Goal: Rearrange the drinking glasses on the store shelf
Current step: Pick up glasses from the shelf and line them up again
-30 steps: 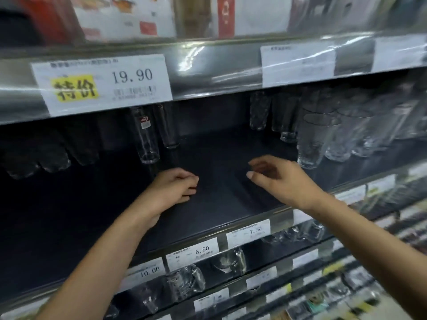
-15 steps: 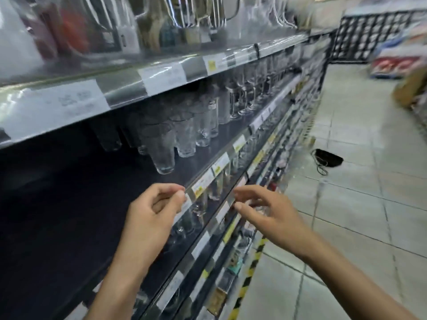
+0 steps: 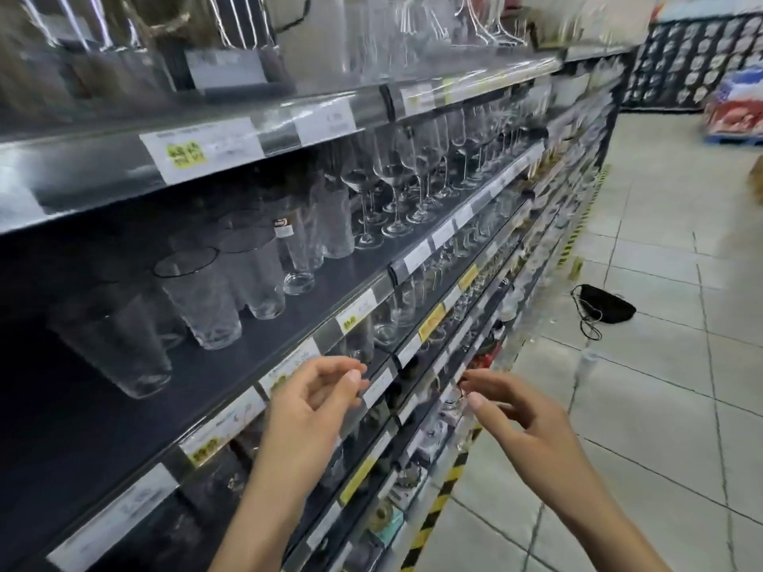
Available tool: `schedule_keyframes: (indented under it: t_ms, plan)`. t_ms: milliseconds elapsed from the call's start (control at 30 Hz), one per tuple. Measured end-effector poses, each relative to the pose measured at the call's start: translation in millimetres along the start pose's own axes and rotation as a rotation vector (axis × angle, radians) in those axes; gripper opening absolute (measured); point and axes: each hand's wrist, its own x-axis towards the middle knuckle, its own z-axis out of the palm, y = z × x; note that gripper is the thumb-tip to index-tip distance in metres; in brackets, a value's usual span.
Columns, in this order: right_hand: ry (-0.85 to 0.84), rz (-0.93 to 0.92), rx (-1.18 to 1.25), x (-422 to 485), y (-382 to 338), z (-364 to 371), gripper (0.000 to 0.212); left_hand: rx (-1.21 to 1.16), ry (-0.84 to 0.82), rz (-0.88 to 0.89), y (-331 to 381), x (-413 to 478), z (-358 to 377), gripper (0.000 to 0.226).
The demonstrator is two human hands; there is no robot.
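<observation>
Both hands have withdrawn from the shelf (image 3: 247,361) deck to its front edge, lower centre. Left hand (image 3: 305,410): grip loosely curled, empty, fingertips just before the price labels (image 3: 287,370). Right hand (image 3: 524,423): grip relaxed, half open, empty, over the lower tiers. Drinking glasses (image 3: 214,307) stand in rows on the shelf, left of centre; stemmed glasses (image 3: 396,179) beyond them, upper centre.

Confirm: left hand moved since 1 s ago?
Yes. The left hand was over the dark shelf deck; now it sits aisle-side, in front of that shelf's price-label rail.
</observation>
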Motion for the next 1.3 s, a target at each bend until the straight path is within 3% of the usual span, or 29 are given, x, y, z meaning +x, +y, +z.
schedule_keyframes:
  t_ms: [133,300,433,733,900,1033,1133,1167,1233,1300]
  plan:
    - [-0.060,0.036,0.016,59,23,-37,0.016,-0.043,0.117,-0.059,-2,32,49,0.010]
    - [-0.178,0.035,0.010,129,35,-47,0.025,-0.032,0.251,-0.100,-5,76,75,0.010]
    - [-0.280,0.015,0.030,188,36,-31,0.034,-0.017,0.375,-0.112,-10,113,71,0.012]
    - [-0.513,-0.088,0.033,305,17,47,0.024,0.028,0.759,-0.146,-31,171,42,0.013]
    - [-0.629,-0.149,-0.016,339,7,91,0.035,0.108,0.995,-0.153,-29,177,33,0.019]
    - [-0.743,-0.177,-0.085,342,-2,125,0.062,0.204,1.145,-0.171,-19,179,31,0.042]
    - [-0.810,-0.165,-0.083,337,-10,147,0.073,0.323,1.165,-0.267,-20,185,28,0.059]
    - [-0.817,-0.163,-0.077,334,-11,153,0.070,0.368,1.144,-0.304,-23,187,27,0.067]
    - [-0.811,-0.176,-0.095,331,-12,162,0.043,0.396,1.121,-0.320,-24,191,27,0.079]
    - [-0.793,-0.203,-0.132,330,-16,168,0.028,0.386,1.119,-0.282,-24,198,27,0.079]
